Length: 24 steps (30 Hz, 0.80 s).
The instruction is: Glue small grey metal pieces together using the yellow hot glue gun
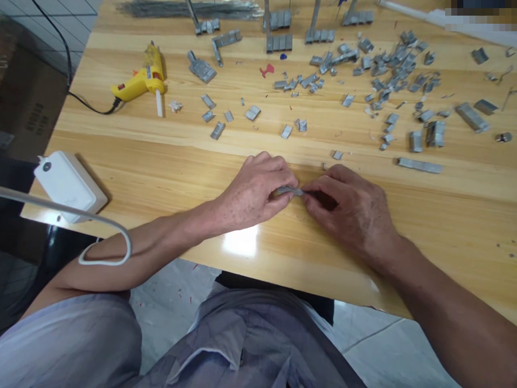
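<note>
My left hand (258, 188) is closed in a pinch on a small grey metal strip (290, 190), which looks like a piece of a staple strip. At the strip's right end, the thumb and forefinger of my right hand (353, 207) pinch together, almost touching the left fingertips. Part of the strip is hidden by the fingers. Just beyond the hands lie a small staple piece (337, 155) and, farther left, another short piece (286, 131). Both hands are just above the wooden table (161, 178), near its front edge.
A yellow glue gun (139, 81) with a cord lies at the back left. A white power adapter (72, 183) stands at the left edge, with a white cable (100, 218) over my left forearm. Loose staple pieces (396, 64) scatter at back right; staple-block constructions (278, 43) stand behind.
</note>
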Tool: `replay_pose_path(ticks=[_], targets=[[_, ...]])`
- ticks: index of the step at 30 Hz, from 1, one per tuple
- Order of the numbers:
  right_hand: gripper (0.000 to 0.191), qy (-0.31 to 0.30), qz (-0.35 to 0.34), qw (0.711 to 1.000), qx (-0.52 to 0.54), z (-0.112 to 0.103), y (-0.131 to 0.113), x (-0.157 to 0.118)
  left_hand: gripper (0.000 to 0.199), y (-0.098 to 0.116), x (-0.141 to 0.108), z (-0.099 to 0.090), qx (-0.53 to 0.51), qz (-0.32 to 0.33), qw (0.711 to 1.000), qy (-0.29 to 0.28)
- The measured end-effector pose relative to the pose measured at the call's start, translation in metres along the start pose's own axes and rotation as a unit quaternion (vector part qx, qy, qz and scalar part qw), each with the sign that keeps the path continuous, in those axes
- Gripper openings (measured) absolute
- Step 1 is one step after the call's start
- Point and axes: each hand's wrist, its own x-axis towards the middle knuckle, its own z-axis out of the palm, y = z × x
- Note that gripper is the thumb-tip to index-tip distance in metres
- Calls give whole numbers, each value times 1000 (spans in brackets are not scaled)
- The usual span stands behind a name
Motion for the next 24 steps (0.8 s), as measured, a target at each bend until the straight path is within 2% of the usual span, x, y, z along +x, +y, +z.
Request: replay_pose_path(ticks=[18, 24], targets=[[18, -1, 1, 1000, 0, 0, -1, 1, 14, -1, -1, 1, 0, 7, 1000, 12], [19, -11, 7, 1000, 6, -1, -1, 2, 15, 1, 0, 0, -4, -3, 1000, -1]])
